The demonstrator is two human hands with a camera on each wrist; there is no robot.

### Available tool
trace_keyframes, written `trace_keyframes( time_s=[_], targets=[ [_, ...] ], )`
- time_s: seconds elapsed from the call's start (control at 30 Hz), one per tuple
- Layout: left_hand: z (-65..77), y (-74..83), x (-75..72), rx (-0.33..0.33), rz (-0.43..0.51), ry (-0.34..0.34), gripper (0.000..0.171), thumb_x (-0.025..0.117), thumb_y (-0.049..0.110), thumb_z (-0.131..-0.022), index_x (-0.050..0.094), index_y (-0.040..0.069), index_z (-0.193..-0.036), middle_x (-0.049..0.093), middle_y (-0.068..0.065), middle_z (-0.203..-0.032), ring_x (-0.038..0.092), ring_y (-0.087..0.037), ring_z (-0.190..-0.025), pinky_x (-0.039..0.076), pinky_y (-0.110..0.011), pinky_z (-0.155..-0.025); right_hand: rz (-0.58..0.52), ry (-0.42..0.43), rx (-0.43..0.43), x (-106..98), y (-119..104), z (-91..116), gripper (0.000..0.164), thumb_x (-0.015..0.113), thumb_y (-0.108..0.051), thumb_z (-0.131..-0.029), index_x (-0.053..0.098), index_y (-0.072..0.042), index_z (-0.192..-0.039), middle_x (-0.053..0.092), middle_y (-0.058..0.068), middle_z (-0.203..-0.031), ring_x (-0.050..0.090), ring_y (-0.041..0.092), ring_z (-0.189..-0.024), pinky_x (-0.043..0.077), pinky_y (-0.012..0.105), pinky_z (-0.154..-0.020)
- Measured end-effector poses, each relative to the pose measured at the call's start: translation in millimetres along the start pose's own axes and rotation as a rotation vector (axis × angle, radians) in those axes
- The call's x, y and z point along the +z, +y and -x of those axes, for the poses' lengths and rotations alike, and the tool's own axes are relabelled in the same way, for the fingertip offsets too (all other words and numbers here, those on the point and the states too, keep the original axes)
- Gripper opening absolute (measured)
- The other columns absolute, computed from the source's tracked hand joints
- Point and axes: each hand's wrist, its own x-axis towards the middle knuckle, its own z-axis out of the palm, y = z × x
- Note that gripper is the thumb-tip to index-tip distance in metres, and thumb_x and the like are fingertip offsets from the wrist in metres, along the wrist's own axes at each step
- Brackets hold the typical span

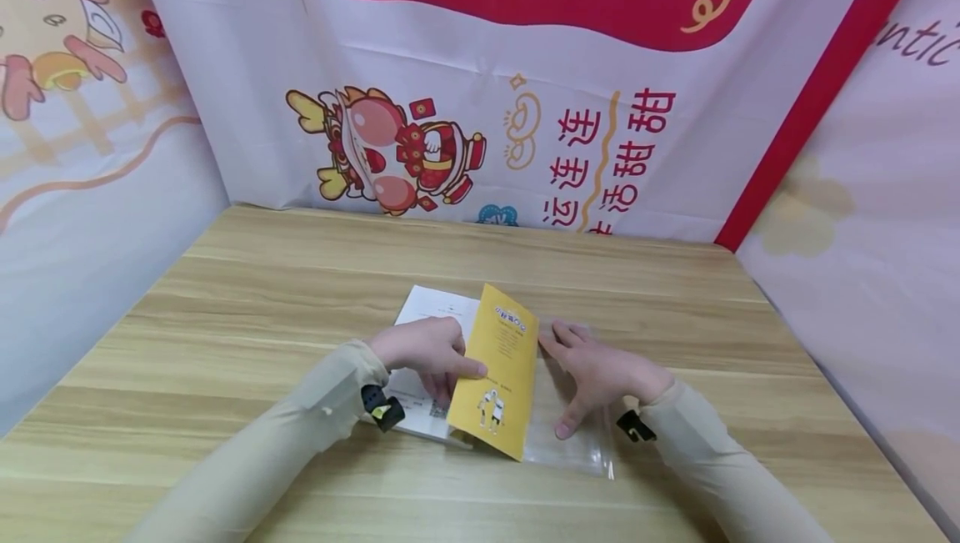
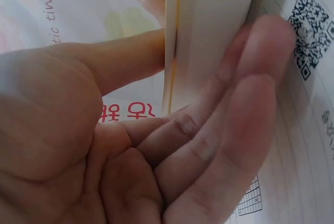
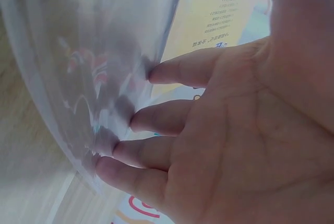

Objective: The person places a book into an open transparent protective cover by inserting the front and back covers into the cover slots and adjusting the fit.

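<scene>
Left hand (image 1: 431, 353) pinching the book (image 1: 438, 307)'s yellow cover (image 1: 504, 380), right spread flat on the clear sleeve (image 1: 546, 414), book midway between worktop (image 1: 225, 318)'s left and right edges; I'd pin the plastic taut and feed the cover in square.

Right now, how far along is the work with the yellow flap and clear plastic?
Done: the yellow flap stands raised beside the white page. In hand: the left hand holds the flap while the right hand rests on the clear plastic. Remaining, probably: fitting flap and plastic together, since plastic spreads out beyond the flap.
</scene>
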Motion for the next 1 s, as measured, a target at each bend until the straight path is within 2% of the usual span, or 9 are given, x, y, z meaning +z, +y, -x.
trace_keyframes(
  time_s=[0.17,0.57,1.0],
  targets=[
    [-0.9,0.7,-0.3,-0.002,0.019,-0.005,0.027,0.062,0.035,-0.092,0.069,0.011,-0.082,0.067,-0.005,-0.070,0.067,-0.022,-0.062,0.055,-0.032,-0.058,0.008,-0.008,0.002,0.7,2.3,0.2,0.131,0.081,-0.062,-0.052,0.014,-0.014,-0.154,0.001,0.014,-0.157,0.001,0.033,-0.142,0.016,0.050,-0.109],
    [1.0,2.9,2.8,-0.029,-0.034,0.012,0.028,0.059,0.034,-0.094,0.068,0.011,-0.081,0.067,-0.003,-0.069,0.067,-0.019,-0.061,0.054,-0.029,-0.056,0.003,-0.019,0.007,-0.5,1.3,-0.7,0.132,0.081,-0.062,-0.052,0.013,-0.014,-0.154,0.000,0.013,-0.157,0.001,0.033,-0.142,0.017,0.051,-0.109],
    [1.0,4.2,4.3,-0.011,-0.055,0.017,0.024,0.057,0.031,-0.096,0.068,0.012,-0.085,0.067,-0.001,-0.069,0.066,-0.018,-0.060,0.054,-0.030,-0.055,0.005,-0.026,0.016,-0.8,0.6,-0.6,0.131,0.081,-0.062,-0.052,0.012,-0.015,-0.154,0.000,0.013,-0.157,0.001,0.033,-0.142,0.016,0.050,-0.109]
  ],
)
